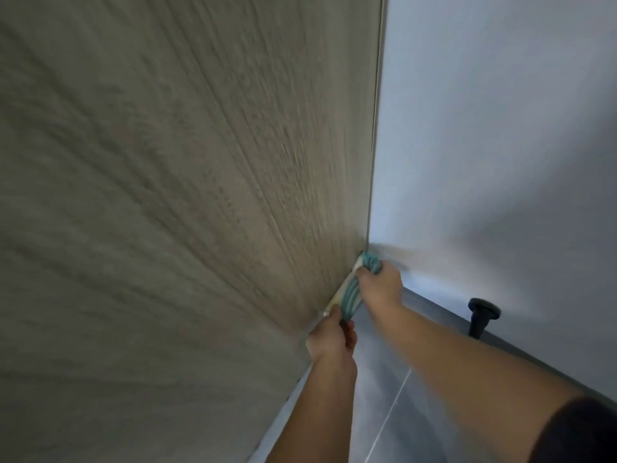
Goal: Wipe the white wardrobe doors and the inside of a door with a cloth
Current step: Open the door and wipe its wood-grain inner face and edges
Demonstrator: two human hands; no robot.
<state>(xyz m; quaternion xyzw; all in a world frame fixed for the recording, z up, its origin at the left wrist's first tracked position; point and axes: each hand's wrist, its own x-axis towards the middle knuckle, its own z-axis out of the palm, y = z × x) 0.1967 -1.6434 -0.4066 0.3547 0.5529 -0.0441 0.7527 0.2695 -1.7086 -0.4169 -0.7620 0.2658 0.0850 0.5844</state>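
My two bare hands hold a teal, ribbed fabric cloth (354, 292) pulled out long at the bottom edge of a beige wood-grain panel (167, 195). My right hand (380, 282) grips one bunched end in the corner where the panel meets a smooth white surface (500, 128). My left hand (334, 339) pinches the other end. Below lies a grey tiled floor (400, 379), with a black round-topped doorstop (482, 315) near my right forearm.

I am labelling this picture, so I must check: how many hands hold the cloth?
2. The left hand grips the lower end of the cloth; the right hand grips its upper end. No other hand shows.
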